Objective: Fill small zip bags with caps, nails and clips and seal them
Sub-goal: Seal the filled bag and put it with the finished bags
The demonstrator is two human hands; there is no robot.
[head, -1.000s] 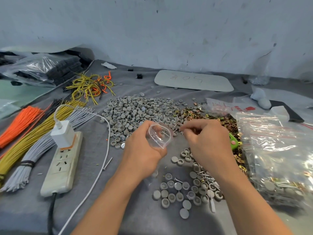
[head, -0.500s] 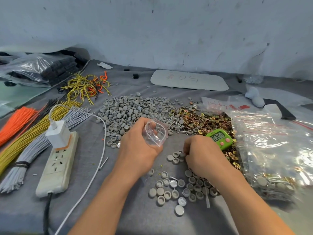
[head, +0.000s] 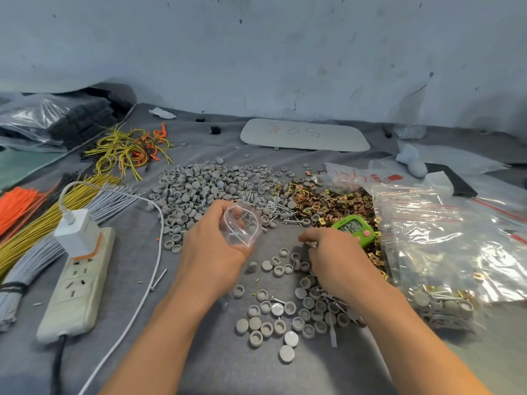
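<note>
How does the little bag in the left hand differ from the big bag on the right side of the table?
The small zip bag is held up, mouth open, nearly empty. The large bag lies flat on the table, much bigger, with caps, nails and clips inside. Both are clear plastic.

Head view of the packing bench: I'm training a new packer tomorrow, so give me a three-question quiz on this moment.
1. True or false: the left hand holds the small zip bag with its mouth open.
2. Which lies closest to the right hand? A) the green timer B) the power strip C) the orange wire bundle
3. Fill in: the big pile of gold clips lies to the ____ of the big pile of grey caps, as the person sees it.

Key: 1 true; 2 A; 3 right.
</note>
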